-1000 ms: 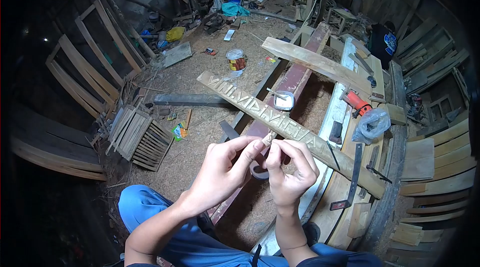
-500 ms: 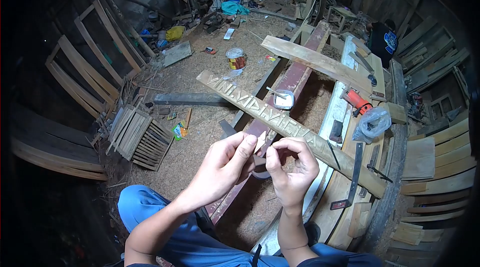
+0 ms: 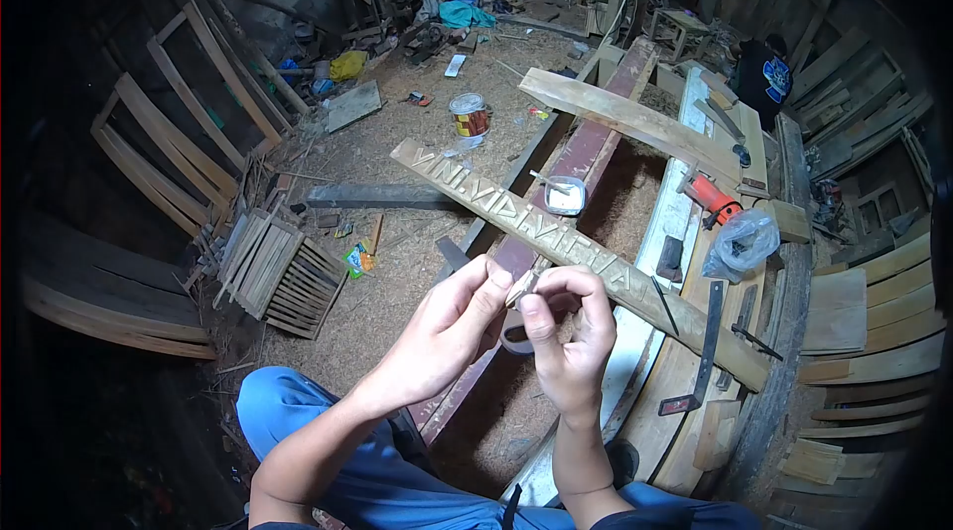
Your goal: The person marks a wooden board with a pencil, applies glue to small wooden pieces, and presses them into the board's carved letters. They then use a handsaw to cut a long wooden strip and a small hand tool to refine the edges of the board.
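Note:
My left hand (image 3: 447, 322) pinches a small pale piece (image 3: 522, 289), perhaps a wood sliver; its exact kind is too small to tell. The thumb and forefinger of my right hand (image 3: 571, 331) close on the piece's other side, so the two hands almost meet. Just beyond them lies a long wooden board (image 3: 536, 222) with raised carved letters, set across a reddish beam (image 3: 586, 148). On that beam, behind the board, sits a small clear tub (image 3: 565, 197) of white stuff with a stick in it. A curled brown strip (image 3: 514, 341) shows below my hands.
To the right, a red power tool (image 3: 710, 195), a plastic bag (image 3: 743, 242) and a metal square (image 3: 707, 351) rest on planks. A slatted wooden crate (image 3: 283, 277) and a paint bucket (image 3: 469, 115) stand on the sawdust floor. Another person (image 3: 764, 83) is at the back right.
My right hand has moved left and its fingers now meet the small piece, where before they were apart from it. My left hand has barely shifted.

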`<state>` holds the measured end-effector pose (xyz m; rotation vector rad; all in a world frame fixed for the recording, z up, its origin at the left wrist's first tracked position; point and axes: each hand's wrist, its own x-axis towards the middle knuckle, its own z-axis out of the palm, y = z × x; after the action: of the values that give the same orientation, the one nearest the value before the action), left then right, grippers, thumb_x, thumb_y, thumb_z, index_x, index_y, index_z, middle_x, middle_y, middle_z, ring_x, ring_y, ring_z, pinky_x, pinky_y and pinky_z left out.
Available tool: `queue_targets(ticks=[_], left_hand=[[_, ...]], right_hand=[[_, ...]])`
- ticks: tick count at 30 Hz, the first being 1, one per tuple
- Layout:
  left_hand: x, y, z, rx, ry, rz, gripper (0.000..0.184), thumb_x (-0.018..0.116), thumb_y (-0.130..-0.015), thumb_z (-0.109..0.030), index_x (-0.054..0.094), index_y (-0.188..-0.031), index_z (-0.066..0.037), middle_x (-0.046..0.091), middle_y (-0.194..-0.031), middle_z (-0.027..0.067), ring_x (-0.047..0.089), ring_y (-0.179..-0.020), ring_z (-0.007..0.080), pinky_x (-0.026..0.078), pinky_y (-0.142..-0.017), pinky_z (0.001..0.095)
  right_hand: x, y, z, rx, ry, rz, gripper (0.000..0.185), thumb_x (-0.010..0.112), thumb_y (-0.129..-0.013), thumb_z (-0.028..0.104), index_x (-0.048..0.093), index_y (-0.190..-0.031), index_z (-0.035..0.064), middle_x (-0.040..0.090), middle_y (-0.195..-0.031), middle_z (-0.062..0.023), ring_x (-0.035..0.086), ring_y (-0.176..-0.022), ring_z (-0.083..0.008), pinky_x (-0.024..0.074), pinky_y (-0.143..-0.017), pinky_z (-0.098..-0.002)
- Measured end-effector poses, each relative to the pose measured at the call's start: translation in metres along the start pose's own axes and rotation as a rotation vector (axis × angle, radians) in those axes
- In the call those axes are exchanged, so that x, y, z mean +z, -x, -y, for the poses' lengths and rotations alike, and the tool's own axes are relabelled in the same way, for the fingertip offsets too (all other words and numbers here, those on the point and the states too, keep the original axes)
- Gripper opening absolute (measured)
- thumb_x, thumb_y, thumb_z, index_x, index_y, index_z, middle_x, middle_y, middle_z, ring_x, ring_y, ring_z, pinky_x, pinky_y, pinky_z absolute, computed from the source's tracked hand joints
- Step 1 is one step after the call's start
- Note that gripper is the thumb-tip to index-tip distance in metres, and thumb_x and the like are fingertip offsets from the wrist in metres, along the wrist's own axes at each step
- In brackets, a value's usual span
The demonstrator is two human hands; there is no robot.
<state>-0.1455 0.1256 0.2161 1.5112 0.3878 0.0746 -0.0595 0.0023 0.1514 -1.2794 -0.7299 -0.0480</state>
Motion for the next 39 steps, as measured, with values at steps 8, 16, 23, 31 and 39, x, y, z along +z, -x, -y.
queue_targets(ticks=[8,16,23,31,39], left_hand=[[-0.006,-0.003,0.007,-0.016,-0.029,0.076,0.035,0.047,-0.113,-0.039,0.054,-0.105,-0.006,0.052,-0.076,-0.0015,0.049,-0.068,0.0069,0.042,-0.060,0.0259],[-0.001,-0.001,-0.005,0.245,-0.351,0.059,0.030,0.054,-0.111,-0.029,0.060,-0.109,0.000,0.062,-0.077,0.0058,0.058,-0.070,0.0104,0.047,-0.064,0.0291],[0.000,-0.006,-0.001,0.365,-0.500,0.016,0.025,0.060,-0.107,-0.018,0.066,-0.118,0.004,0.068,-0.082,0.0089,0.064,-0.071,0.0131,0.052,-0.066,0.0299],[-0.038,-0.044,0.060,0.228,-0.854,-0.197,0.030,0.060,-0.106,-0.029,0.065,-0.114,-0.001,0.070,-0.088,0.0260,0.070,-0.084,0.0450,0.053,-0.072,0.0480],[-0.077,-0.052,0.247,-0.186,-0.928,-0.483,0.033,0.055,-0.105,-0.039,0.061,-0.114,-0.008,0.072,-0.091,0.0267,0.069,-0.091,0.0496,0.052,-0.080,0.0597]], right_hand=[[-0.013,-0.005,-0.003,-0.076,0.072,0.062,0.020,0.076,-0.095,0.007,0.074,-0.114,0.0037,0.068,-0.100,-0.0046,0.058,-0.075,-0.0086,0.0471,-0.063,-0.0233],[-0.018,-0.005,-0.005,-0.045,0.045,0.030,0.017,0.078,-0.094,0.010,0.073,-0.109,0.0023,0.067,-0.099,-0.0036,0.057,-0.074,-0.0076,0.0458,-0.062,-0.0222],[-0.017,-0.005,-0.008,0.037,0.005,-0.007,0.017,0.079,-0.093,0.008,0.072,-0.107,0.0016,0.067,-0.095,-0.0035,0.057,-0.075,-0.0075,0.0450,-0.061,-0.0222],[0.004,-0.001,-0.085,0.343,0.132,0.086,0.026,0.074,-0.094,0.003,0.069,-0.120,0.0003,0.061,-0.087,0.0013,0.054,-0.069,-0.0042,0.0441,-0.061,-0.0197],[-0.015,0.118,-0.221,0.236,0.987,0.748,0.061,0.088,-0.079,0.031,0.059,-0.127,0.0068,0.060,-0.121,-0.0174,0.055,-0.117,-0.0362,0.0407,-0.100,-0.0507]])
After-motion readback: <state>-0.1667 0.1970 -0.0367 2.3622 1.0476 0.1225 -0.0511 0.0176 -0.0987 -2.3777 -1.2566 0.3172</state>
